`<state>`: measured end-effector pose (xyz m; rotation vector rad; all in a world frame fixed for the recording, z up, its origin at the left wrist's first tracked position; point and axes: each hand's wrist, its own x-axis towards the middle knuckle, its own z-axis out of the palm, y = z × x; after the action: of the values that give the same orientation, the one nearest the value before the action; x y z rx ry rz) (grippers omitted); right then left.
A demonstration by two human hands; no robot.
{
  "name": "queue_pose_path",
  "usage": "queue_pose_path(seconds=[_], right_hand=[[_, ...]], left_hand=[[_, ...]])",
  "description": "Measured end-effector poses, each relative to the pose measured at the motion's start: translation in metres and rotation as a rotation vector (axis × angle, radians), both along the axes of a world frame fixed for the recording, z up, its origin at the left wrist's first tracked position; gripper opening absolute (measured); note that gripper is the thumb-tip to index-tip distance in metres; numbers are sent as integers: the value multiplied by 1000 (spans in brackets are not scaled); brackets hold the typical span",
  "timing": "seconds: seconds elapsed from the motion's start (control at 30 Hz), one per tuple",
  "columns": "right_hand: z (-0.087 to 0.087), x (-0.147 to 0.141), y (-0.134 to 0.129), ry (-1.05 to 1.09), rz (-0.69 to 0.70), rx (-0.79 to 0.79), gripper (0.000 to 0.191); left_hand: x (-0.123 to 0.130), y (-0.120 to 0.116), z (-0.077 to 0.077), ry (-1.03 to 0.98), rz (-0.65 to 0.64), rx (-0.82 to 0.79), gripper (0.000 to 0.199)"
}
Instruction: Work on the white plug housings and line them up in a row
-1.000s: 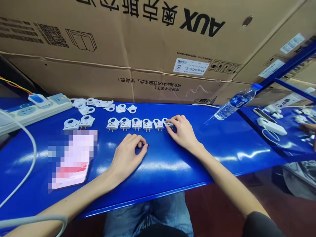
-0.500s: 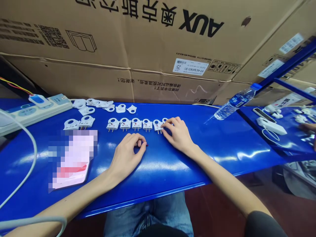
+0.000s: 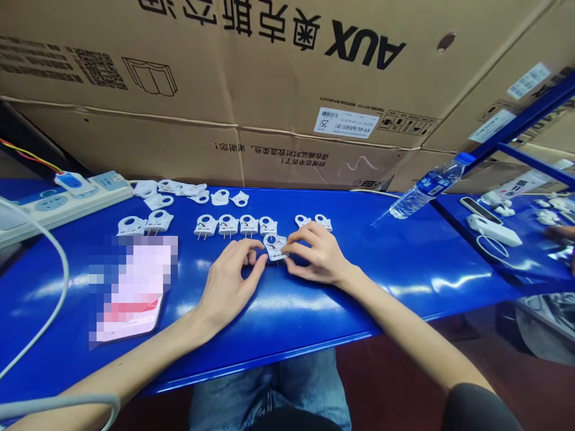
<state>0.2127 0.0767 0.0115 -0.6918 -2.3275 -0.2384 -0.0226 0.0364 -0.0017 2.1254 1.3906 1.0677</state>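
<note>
Between my hands is a white two-pin plug part with a ring-shaped opening (image 3: 275, 248), raised in front of the row. My right hand (image 3: 320, 254) grips it by its right side with thumb and fingertips. My left hand (image 3: 231, 272) is closed at the plug part's left edge, its thumb and forefinger close together. Whatever lies in those left fingertips is hidden. Behind stands a row of similar white plug parts (image 3: 228, 225), pins toward me. Two more ringed plug parts (image 3: 322, 222) sit behind my right hand, partly covered by it.
A phone (image 3: 139, 287), partly pixelated, lies left on the blue table (image 3: 287, 311). White ringed covers (image 3: 220, 197) lie farther back. A power strip (image 3: 54, 203) and cable are at left. A water bottle (image 3: 426, 185) leans at right, near a blue frame. Cardboard boxes (image 3: 278, 90) stand behind.
My right hand has drawn one plug part out of the row toward me, leaving a gap there. My left hand has shifted slightly, and its fingertips now meet the plug part's edge.
</note>
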Motion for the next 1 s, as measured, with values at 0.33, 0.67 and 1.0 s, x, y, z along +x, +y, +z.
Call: queue_pose_path(seconds=[0.33,0.67,1.0], right_hand=[[4,-5,-6,-62,49,39,8],[3,-5,-9,-129,13,-90,13],[2,5,2,41,-217,-96,11]], left_hand=[[0,0,0,-3,-42,78,14],[0,1,3,12,-52,12,14],[0,0,6,-27,-8,-3,14]])
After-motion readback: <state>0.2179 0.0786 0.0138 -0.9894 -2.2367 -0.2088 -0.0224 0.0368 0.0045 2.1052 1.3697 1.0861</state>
